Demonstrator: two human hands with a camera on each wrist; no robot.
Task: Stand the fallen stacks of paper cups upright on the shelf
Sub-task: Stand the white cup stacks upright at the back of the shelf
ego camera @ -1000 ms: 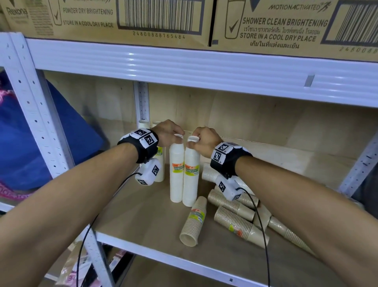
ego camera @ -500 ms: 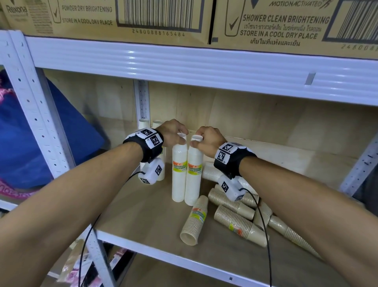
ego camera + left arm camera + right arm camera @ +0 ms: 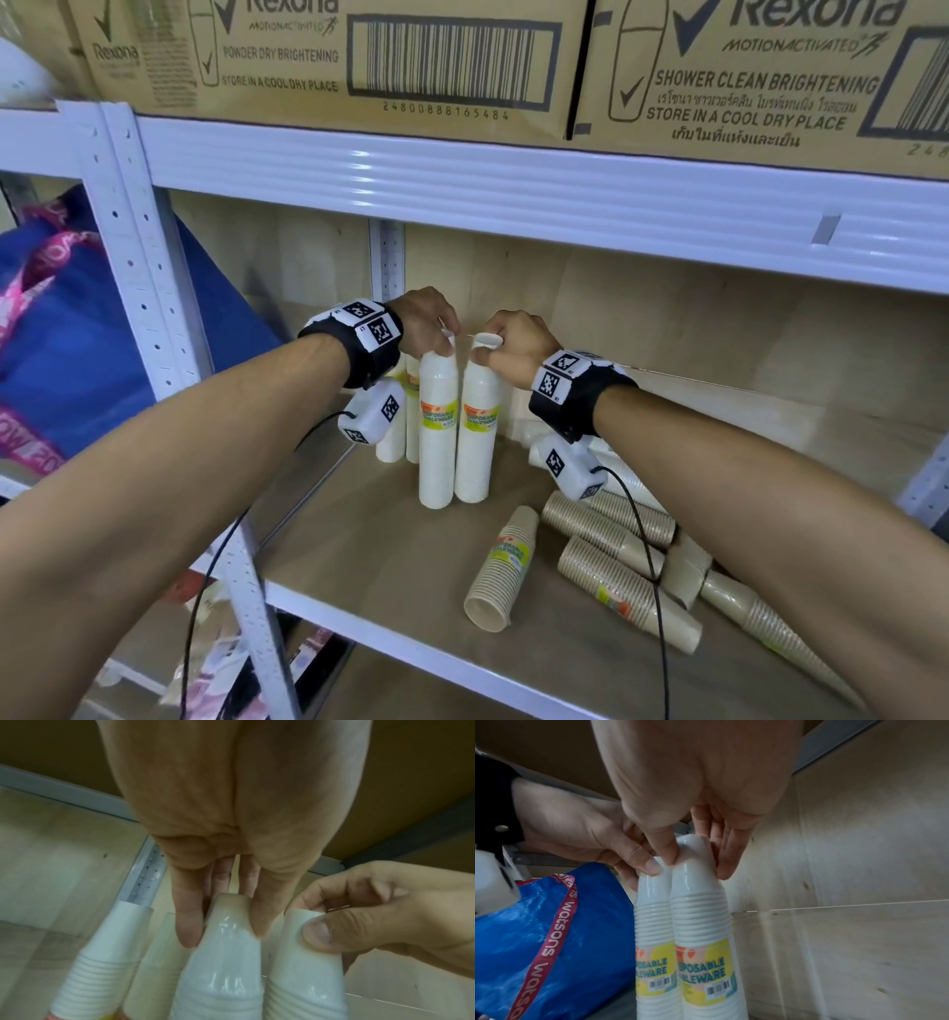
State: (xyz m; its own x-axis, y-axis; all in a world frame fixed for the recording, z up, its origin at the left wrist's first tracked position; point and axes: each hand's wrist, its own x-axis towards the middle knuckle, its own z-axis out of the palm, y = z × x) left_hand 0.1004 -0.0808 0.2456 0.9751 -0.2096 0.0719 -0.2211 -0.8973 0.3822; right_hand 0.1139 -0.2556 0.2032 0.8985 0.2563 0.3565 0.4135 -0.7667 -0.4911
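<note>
Two wrapped white cup stacks stand upright side by side on the wooden shelf (image 3: 390, 545). My left hand (image 3: 429, 329) pinches the top of the left white stack (image 3: 437, 437) (image 3: 223, 959); fingers (image 3: 189, 925) and thumb sit on either side of its tip. My right hand (image 3: 513, 347) pinches the top of the right white stack (image 3: 475, 442) (image 3: 700, 902). Two more white stacks (image 3: 398, 437) stand behind, partly hidden by my left wrist. Several brown cup stacks lie fallen: one (image 3: 503, 570) pointing at me, others (image 3: 621, 586) under my right forearm.
The white metal upright (image 3: 154, 308) and front rail (image 3: 411, 647) frame the shelf. The upper shelf beam (image 3: 513, 190) with cardboard boxes (image 3: 359, 56) hangs close overhead. A blue bag (image 3: 77, 349) (image 3: 552, 933) sits left of the frame. Bare shelf lies at the back right (image 3: 770, 426).
Both hands have carried the two white stacks slightly further back on the shelf, keeping them upright and together. The fallen brown stacks have not moved.
</note>
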